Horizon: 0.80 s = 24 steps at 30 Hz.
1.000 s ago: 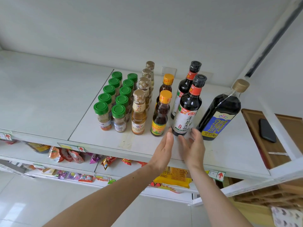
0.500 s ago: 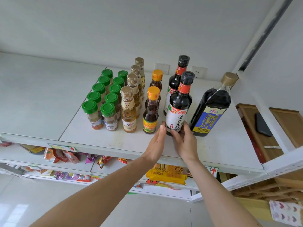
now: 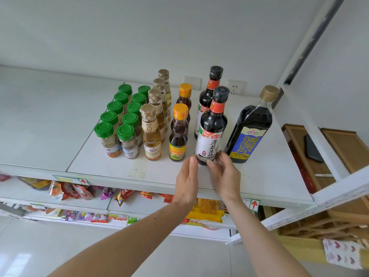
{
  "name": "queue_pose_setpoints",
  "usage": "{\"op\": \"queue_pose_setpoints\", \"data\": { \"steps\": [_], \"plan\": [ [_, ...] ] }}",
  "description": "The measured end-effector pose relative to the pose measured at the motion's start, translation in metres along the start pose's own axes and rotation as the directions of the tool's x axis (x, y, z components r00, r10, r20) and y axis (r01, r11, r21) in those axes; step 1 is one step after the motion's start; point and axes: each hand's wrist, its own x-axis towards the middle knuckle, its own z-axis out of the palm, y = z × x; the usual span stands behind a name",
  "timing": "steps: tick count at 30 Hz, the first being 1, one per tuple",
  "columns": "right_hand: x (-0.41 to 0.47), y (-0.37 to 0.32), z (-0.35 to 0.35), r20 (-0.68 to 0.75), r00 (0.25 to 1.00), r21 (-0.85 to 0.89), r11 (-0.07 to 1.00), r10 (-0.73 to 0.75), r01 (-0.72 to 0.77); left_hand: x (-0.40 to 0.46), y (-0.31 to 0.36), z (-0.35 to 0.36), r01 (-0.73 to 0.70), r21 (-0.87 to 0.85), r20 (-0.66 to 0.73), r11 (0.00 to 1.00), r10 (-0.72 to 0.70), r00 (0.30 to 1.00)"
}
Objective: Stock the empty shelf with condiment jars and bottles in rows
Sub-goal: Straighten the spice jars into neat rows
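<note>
Now both hands flank front soy sauce bottle (image 3: 212,131) (upright on shelf (image 3: 259,176)): left hand (image 3: 187,177) flat, right hand (image 3: 225,173) fingertips touching base.

Jars (image 3: 117,120) left on shelf (image 3: 259,176), bottles (image 3: 211,124) right, in rows.

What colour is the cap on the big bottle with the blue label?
Gold-tan cap, seen in the head view.

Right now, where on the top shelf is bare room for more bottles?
The left shelf panel, left of the green-capped jars, is bare. So is the patch right of the big blue-label bottle, up to the white upright, and the front strip before the rows. Crowded: around the front soy sauce bottle, where both hands work.
</note>
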Motion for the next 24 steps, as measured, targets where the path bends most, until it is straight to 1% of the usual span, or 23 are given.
{"op": "queue_pose_setpoints", "data": {
  "steps": [1,3,6,8,10,12,15,18,20,24],
  "plan": [
    [-0.005,0.003,-0.005,-0.040,0.999,0.023,1.000,-0.002,0.003,-0.006,-0.003,0.004,-0.021,0.008,-0.041,1.000,0.021,0.999],
    [-0.013,0.009,-0.021,-0.137,0.991,0.036,0.999,-0.013,0.018,-0.017,-0.010,0.014,-0.041,0.031,-0.054,0.999,0.042,0.998],
    [-0.012,0.015,-0.049,-0.262,0.964,-0.005,0.999,-0.039,0.039,-0.018,-0.011,0.032,-0.018,0.051,0.048,0.999,0.016,0.999],
    [-0.004,0.016,-0.064,-0.291,0.956,-0.030,0.999,-0.041,0.034,-0.012,-0.004,0.044,0.027,0.070,0.141,0.997,-0.037,0.989],
    [0.007,0.020,-0.074,-0.271,0.963,-0.056,0.998,-0.015,0.000,-0.004,0.003,0.055,0.039,0.089,0.214,0.995,-0.058,0.975],
    [0.019,0.027,-0.078,-0.218,0.976,-0.112,0.993,0.023,-0.048,0.003,0.008,0.065,0.041,0.109,0.258,0.993,-0.069,0.964],
    [0.031,0.032,-0.081,-0.079,0.995,-0.138,0.988,0.053,-0.064,0.016,0.007,0.077,0.062,0.124,0.269,0.990,-0.094,0.958],
    [0.036,0.031,-0.084,0.032,0.999,-0.104,0.994,0.017,-0.014,0.026,0.004,0.084,0.068,0.114,0.254,0.991,-0.095,0.962],
    [0.038,0.029,-0.085,0.058,0.998,-0.102,0.995,-0.003,0.009,0.028,0.002,0.087,0.049,0.106,0.253,0.993,-0.075,0.965],
    [0.038,0.029,-0.086,0.054,0.998,-0.082,0.996,-0.022,0.027,0.028,0.001,0.088,0.039,0.097,0.235,0.994,-0.061,0.970]
  ]
}}
